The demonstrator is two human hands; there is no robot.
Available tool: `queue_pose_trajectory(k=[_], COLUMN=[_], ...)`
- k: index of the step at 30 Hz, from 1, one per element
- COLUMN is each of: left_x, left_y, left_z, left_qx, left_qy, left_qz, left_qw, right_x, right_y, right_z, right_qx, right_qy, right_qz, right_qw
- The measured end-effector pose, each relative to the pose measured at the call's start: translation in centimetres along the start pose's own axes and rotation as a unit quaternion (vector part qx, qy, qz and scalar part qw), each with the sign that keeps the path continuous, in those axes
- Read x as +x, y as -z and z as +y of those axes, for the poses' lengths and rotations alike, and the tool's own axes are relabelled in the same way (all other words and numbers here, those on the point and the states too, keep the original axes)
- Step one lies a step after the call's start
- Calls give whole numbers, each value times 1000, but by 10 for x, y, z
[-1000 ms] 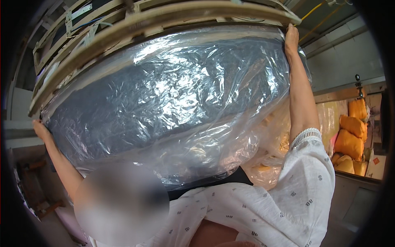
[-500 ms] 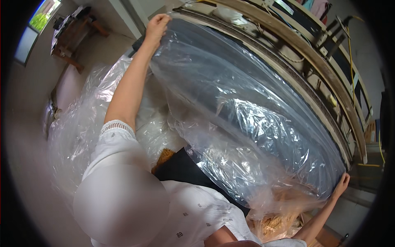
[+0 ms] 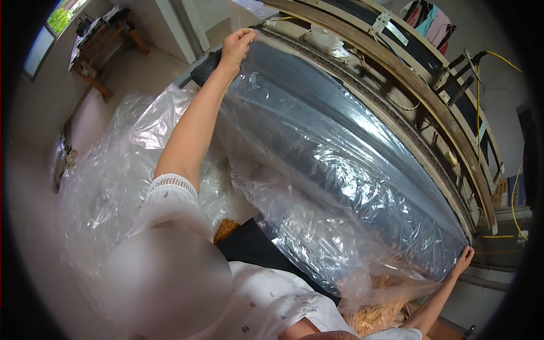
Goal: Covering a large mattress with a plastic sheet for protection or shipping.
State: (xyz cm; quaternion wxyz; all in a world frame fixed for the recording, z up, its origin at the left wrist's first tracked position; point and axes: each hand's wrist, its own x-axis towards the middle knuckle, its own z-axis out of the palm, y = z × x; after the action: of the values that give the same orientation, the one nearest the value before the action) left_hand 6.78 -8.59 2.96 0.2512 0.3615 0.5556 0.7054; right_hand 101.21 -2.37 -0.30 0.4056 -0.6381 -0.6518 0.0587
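A wide sheet of clear plastic film [image 3: 283,107] is stretched between my two hands over a dark surface. My left hand [image 3: 237,50] pinches its far left corner, close to the end of a long machine bar. At the right, with the arm stretched far out, my right hand [image 3: 464,259] grips the film's other end beside the bar's near end. The film's upper edge runs along the bar [image 3: 362,90], and its slack lower part hangs crumpled toward my body. What lies inside or under the film is hard to make out.
More crumpled clear film [image 3: 107,187] is heaped at my left. Beyond the bar is a long wooden-edged frame [image 3: 430,105] with yellow cables. A wooden table [image 3: 105,48] stands at the far left. Coloured cloths [image 3: 430,25] hang at the back right. A black cloth [image 3: 255,243] covers my lap.
My left hand has shifted slightly right and down in the view, my right hand slightly left and down. The film's upper edge lies closer along the bar and looks tauter. Both hands keep their hold.
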Motion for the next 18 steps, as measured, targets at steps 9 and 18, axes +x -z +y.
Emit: queue_pose_trajectory(k=[9,18], left_x=[12,11], left_y=[-8,-4], left_z=[0,-8], left_qx=[-86,-13], left_qy=[-21,-4], left_qz=[-28,-61], left_qw=[996,998], right_x=[2,0], right_y=[-1,0], right_z=[12,13], right_qx=[-15,-16], right_qy=[1,8], right_qz=[15,24], right_qw=[1000,1000])
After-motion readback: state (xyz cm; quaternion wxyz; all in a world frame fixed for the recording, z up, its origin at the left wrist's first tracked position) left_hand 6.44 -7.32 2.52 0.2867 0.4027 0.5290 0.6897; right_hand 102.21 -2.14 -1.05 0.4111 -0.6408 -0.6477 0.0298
